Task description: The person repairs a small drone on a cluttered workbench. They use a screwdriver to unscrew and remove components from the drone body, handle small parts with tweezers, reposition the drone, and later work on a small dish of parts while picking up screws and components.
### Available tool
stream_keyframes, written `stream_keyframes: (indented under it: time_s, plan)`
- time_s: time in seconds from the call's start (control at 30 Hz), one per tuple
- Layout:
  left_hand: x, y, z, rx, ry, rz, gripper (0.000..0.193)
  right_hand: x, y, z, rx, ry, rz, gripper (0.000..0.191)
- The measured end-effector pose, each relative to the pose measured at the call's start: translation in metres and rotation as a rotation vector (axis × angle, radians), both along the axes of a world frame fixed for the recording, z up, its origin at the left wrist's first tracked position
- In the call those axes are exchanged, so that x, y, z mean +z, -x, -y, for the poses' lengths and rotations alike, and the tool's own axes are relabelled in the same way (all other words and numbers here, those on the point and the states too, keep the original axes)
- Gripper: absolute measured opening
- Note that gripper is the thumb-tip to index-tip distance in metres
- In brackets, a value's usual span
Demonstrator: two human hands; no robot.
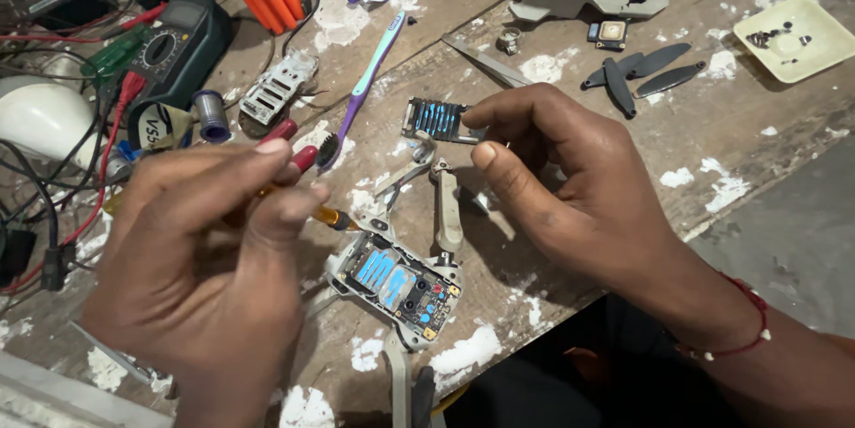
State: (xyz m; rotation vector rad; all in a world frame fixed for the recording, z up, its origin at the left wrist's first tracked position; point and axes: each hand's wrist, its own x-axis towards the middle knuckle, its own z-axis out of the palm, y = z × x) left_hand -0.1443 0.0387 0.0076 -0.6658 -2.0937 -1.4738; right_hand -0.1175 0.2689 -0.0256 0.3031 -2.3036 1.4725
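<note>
Both hands raised over the middle of the tabletop, each closed in a fine grip.

Left hand [200, 250] near the tabletop's left edge, back turned up, fingers curled tight, thumb pressed against index in a pen-like pinch. Right hand [557, 183] reaching in from the near right corner, wrist bent, red thread around it, thumb and index tips pinched together, remaining fingers folded behind.
</note>
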Motion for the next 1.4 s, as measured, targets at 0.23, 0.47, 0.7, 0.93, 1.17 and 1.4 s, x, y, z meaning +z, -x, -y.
stream_keyframes:
  time_s: [0.23,0.47,0.7,0.93,1.17,1.4]
  plan:
    - [-0.004,0.003,-0.001,-0.073,0.018,-0.051,0.023,-0.005,0.006,0.004,0.005,-0.036,-0.01,0.025]
    - [-0.005,0.008,-0.003,-0.096,-0.027,0.057,0.022,-0.007,0.012,0.004,-0.004,-0.044,0.028,0.027]
    - [0.0,0.007,0.011,-0.196,-0.014,0.091,0.02,-0.008,0.009,0.01,0.004,-0.022,0.048,0.027]
    - [-0.006,0.011,0.016,-0.298,-0.016,0.014,0.027,-0.008,0.005,0.011,0.0,-0.042,0.02,0.026]
    - [-0.018,0.008,0.013,-0.145,0.039,-0.073,0.026,-0.014,0.004,0.009,-0.017,-0.016,0.067,0.026]
    - [-0.026,0.008,0.006,-0.035,0.16,-0.19,0.022,-0.016,0.01,0.005,0.008,-0.044,0.017,0.025]
